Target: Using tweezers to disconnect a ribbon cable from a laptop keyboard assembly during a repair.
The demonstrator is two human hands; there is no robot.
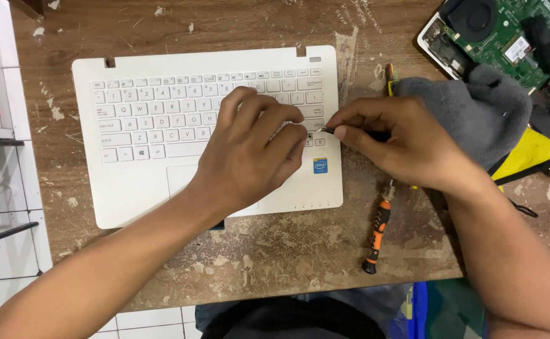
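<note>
- Left hand (250, 154): fingers curled, tips pressing on white laptop keyboard deck (162, 182), holding nothing.
- Right hand (394, 141): fingers pinched shut on small dark tool (329, 130), tip beside left fingertips.
- Orange-black screwdriver (377, 232) on counter (275, 251) below right fingers; grey cloth (482, 110) behind.

Your white laptop keyboard deck (162, 188) lies flat on the worn wooden bench, left of centre, with its key rows towards the far edge and its bare palm rest towards you. No screen is attached; two small hinge notches show along its far edge. The keys are white and appear to sit in place where visible, though your hands cover the right-hand end of the rows. A small blue sticker sits on the palm rest near the right corner. At the lower right keys you pinch a small dark tool (327, 130), its tip just beside the arrow keys; its exact kind cannot be told.
</note>
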